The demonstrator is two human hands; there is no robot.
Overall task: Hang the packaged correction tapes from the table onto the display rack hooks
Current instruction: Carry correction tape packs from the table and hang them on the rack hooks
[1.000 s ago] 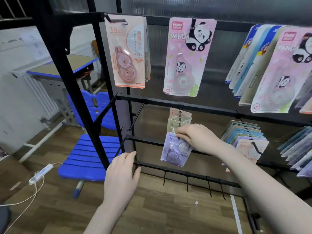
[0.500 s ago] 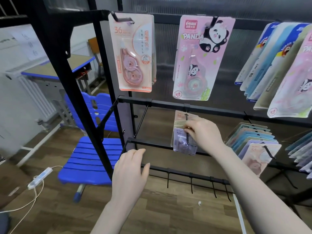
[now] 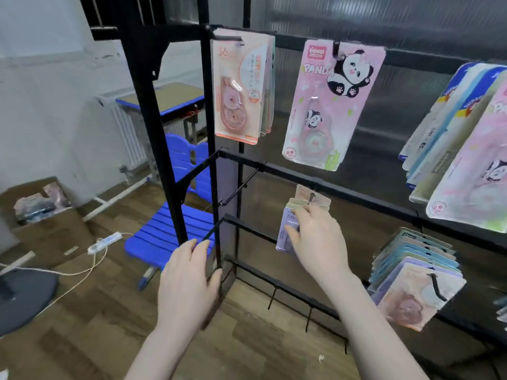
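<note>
A purple correction tape pack [image 3: 282, 234] hangs at the front of a short row of packs on a middle-row hook [image 3: 312, 196] of the black display rack [image 3: 343, 187]. My right hand [image 3: 318, 239] lies against the front of that pack, thumb across its face and fingertips up by the hook. The hand hides most of the pack. My left hand [image 3: 189, 283] is relaxed and holds nothing, close to the rack's lower left corner post. The table is out of view.
A peach pack [image 3: 238, 89] and a pink panda pack [image 3: 329, 105] hang on the top rail. Thick rows of packs [image 3: 411, 270] fill the hooks at right. A bare hook [image 3: 238, 190] juts out left of my right hand. Blue chair [image 3: 167, 237], cardboard box [image 3: 41, 215] and power strip [image 3: 104, 242] are at left.
My right hand lifted the purple pack from below the hook up onto it and now lies flat over it. My left hand stayed by the rack corner. The view shifted left.
</note>
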